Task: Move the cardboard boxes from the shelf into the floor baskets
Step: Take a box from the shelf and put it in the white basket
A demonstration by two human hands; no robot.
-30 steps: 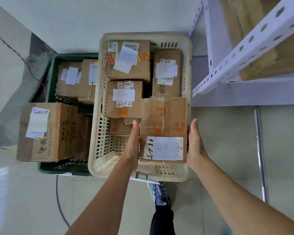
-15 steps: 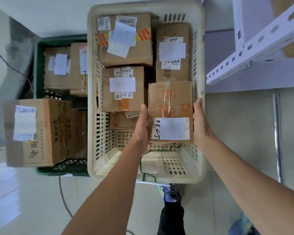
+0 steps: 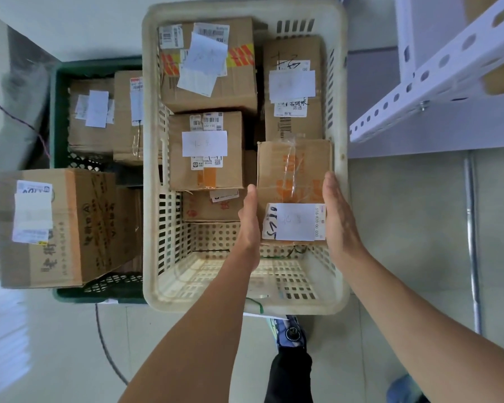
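**A:** Both arms out, forward and down. Forearms bare, closing in a little toward the wrists.

**B:** Hands?

**A:** Left hand (image 3: pixel 249 225) on edge, thumb uppermost and pointing away, palm flat to the left side of the box (image 3: pixel 294 175). Right hand (image 3: pixel 339 219) mirrors it, palm against the right side, fingers straight and together.

**B:** Any curl in the left fingers?

**A:** Hard to tell. They sit below the thumb, mostly hidden. They look straight.
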